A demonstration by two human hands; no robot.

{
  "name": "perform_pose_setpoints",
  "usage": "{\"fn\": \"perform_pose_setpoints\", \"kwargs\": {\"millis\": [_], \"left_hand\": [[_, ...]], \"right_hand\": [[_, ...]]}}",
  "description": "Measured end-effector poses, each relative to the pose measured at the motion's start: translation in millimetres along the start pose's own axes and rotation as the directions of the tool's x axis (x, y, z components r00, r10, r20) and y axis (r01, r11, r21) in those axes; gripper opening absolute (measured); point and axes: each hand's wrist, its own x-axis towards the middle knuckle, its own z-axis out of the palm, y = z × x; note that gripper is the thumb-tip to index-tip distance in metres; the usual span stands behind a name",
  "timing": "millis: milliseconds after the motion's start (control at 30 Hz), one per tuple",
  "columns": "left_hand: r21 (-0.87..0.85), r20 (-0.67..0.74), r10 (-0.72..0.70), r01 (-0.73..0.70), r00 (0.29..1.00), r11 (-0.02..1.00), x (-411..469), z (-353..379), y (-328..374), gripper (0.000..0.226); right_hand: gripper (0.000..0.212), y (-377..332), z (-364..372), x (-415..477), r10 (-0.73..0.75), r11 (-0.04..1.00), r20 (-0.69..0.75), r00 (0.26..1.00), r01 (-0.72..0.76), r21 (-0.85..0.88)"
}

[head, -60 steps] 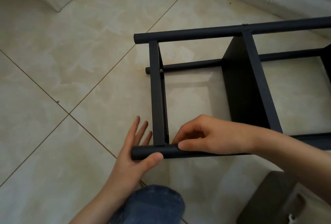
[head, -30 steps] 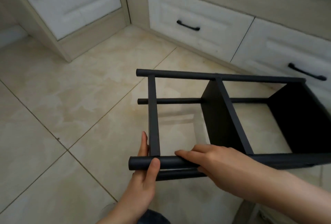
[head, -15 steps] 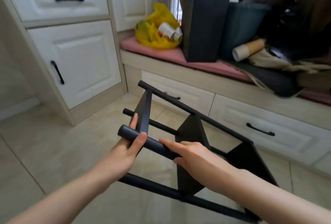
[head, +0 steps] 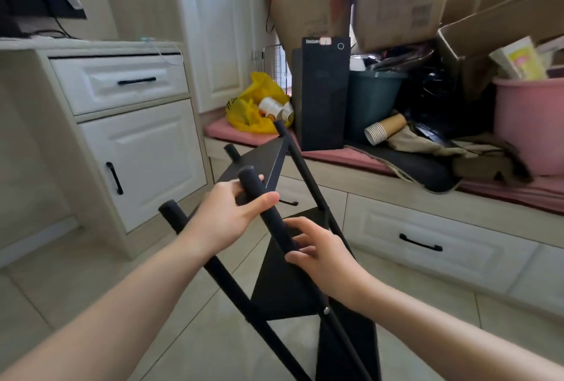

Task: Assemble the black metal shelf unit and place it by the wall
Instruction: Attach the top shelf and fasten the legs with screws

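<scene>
Left hand [head: 229, 216] and right hand [head: 320, 251] both grip one post [head: 251, 181] of the tilted black shelf unit [head: 283, 286]. I'd ease it upright slowly, feet flat on the floor [head: 198, 335].

Your left hand [head: 225, 216] sits above your right hand [head: 323, 255] on the shelf unit [head: 287, 289], cabinet [head: 140, 161] to the left, bench [head: 381, 185] behind.

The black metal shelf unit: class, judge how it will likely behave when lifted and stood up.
Probably stiff: the shelf unit holds its shape though left hand and right hand grip just one post. Likely light for its size: thin tubes, thin panels. Tall and narrow, it may tip once upright.
</scene>
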Motion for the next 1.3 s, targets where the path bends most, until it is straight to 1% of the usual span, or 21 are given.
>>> {"fn": "perform_pose_setpoints", "kwargs": {"millis": [67, 133, 233, 300, 333, 433, 467, 500, 600, 633, 733, 867, 900, 933, 1000, 1067, 1133, 1200, 1300], "left_hand": [[0.003, -0.057, 0.035, -0.034, 0.998, 0.999, -14, 7, 9, 0.030], [0.002, -0.141, 0.060, -0.061, 0.988, 0.998, -27, 15, 14, 0.019], [-0.007, -0.304, 0.057, -0.062, 0.951, 0.998, -49, 31, 18, 0.024], [0.002, -0.379, 0.042, -0.045, 0.924, 0.999, -58, 41, 16, 0.038], [0.018, -0.390, 0.044, -0.040, 0.920, 0.999, -61, 46, 15, 0.045], [0.117, -0.395, 0.074, -0.030, 0.916, 0.993, -68, 53, 18, 0.053], [0.134, -0.403, 0.087, -0.035, 0.911, 0.990, -68, 53, 20, 0.055], [0.134, -0.420, 0.096, -0.043, 0.902, 0.990, -68, 52, 21, 0.052], [0.078, -0.465, 0.101, -0.073, 0.880, 0.994, -70, 45, 26, 0.020], [0.042, -0.467, 0.103, -0.094, 0.878, 0.995, -71, 43, 29, 0.016], [-0.008, -0.443, 0.130, -0.149, 0.887, 0.989, -74, 40, 30, 0.030], [-0.052, -0.398, 0.155, -0.191, 0.904, 0.980, -80, 36, 28, 0.028], [-0.046, -0.395, 0.169, -0.203, 0.903, 0.978, -81, 35, 28, 0.031], [-0.027, -0.396, 0.184, -0.211, 0.900, 0.977, -82, 34, 27, 0.034], [0.028, -0.383, 0.213, -0.219, 0.899, 0.975, -82, 31, 23, 0.031], [0.111, -0.366, 0.252, -0.227, 0.896, 0.967, -82, 27, 18, 0.026], [0.165, -0.342, 0.274, -0.229, 0.899, 0.959, -85, 23, 16, 0.032], [0.161, -0.323, 0.273, -0.232, 0.906, 0.959, -89, 20, 17, 0.037], [0.137, -0.281, 0.257, -0.226, 0.925, 0.964, -95, 15, 16, 0.039]], "right_hand": [[0.048, -2, -3, -13, 0.020, 0.998, 0.003, 1.000, -0.020, 0.053], [0.047, -3, -5, -27, 0.026, 0.996, -0.006, 1.000, -0.025, 0.082], [0.047, -5, -4, -43, 0.031, 0.993, -0.032, 0.999, -0.027, 0.112], [0.047, -6, -2, -52, 0.026, 0.991, -0.047, 0.999, -0.020, 0.131], [0.047, -6, -1, -55, 0.023, 0.990, -0.057, 0.998, -0.015, 0.137], [0.045, -9, 2, -60, 0.023, 0.990, -0.094, 0.995, -0.009, 0.141], [0.046, -10, 3, -60, 0.025, 0.988, -0.106, 0.994, -0.008, 0.152], [0.045, -11, 4, -60, 0.031, 0.985, -0.114, 0.993, -0.011, 0.172], [0.039, -11, 8, -56, 0.062, 0.963, -0.119, 0.991, -0.028, 0.268], [0.036, -11, 9, -55, 0.071, 0.956, -0.114, 0.991, -0.035, 0.290], [0.030, -11, 10, -53, 0.084, 0.944, -0.081, 0.993, -0.053, 0.325], [0.023, -12, 4, -55, 0.077, 0.943, 0.015, 0.997, -0.078, 0.323], [0.020, -12, 2, -56, 0.080, 0.944, 0.020, 0.997, -0.082, 0.321], [0.017, -11, -1, -56, 0.085, 0.949, 0.001, 0.996, -0.082, 0.306], [0.013, -7, -9, -54, 0.127, 0.969, -0.107, 0.986, -0.101, 0.225], [0.015, 7, -21, -47, 0.197, 0.974, -0.232, 0.952, -0.164, 0.154], [0.017, 24, -37, -39, 0.243, 0.970, -0.337, 0.909, -0.222, 0.101], [0.025, 38, -52, -33, 0.268, 0.962, -0.422, 0.866, -0.262, 0.073], [0.040, 49, -71, -31, 0.304, 0.947, -0.494, 0.814, -0.314, 0.065]]}}
